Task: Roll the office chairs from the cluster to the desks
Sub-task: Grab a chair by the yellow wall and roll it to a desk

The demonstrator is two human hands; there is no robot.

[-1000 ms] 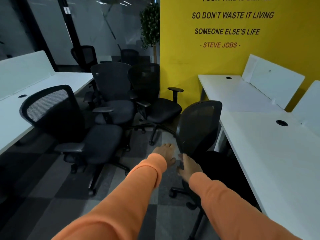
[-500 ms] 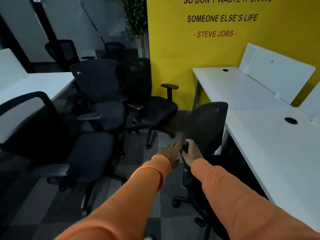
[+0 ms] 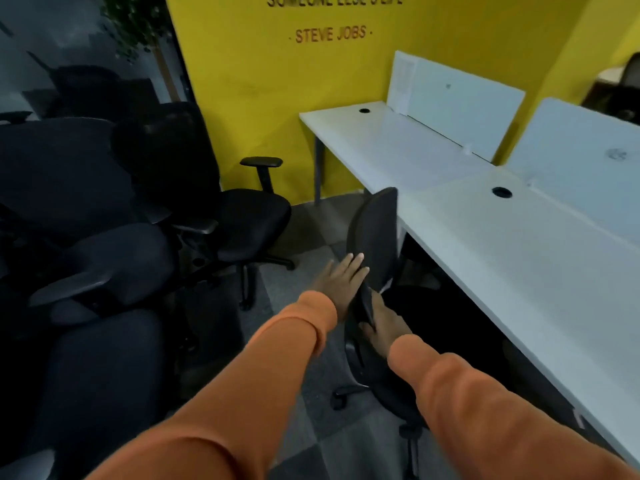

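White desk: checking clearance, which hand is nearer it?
Right. The right hand grips the chair backrest on the white desk side; the left hand presses its far side.

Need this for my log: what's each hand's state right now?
Left hand: open, flat against the chair back.
Right hand: gripping the chair back's edge.

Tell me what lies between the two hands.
In the head view, the edge of the black chair's backrest lies between the left hand and the right hand; both touch it.

you face a yellow wall (image 3: 242,98) with lettering, grey carpet tiles (image 3: 311,230) underfoot, a leafy plant (image 3: 131,26) at its left edge.
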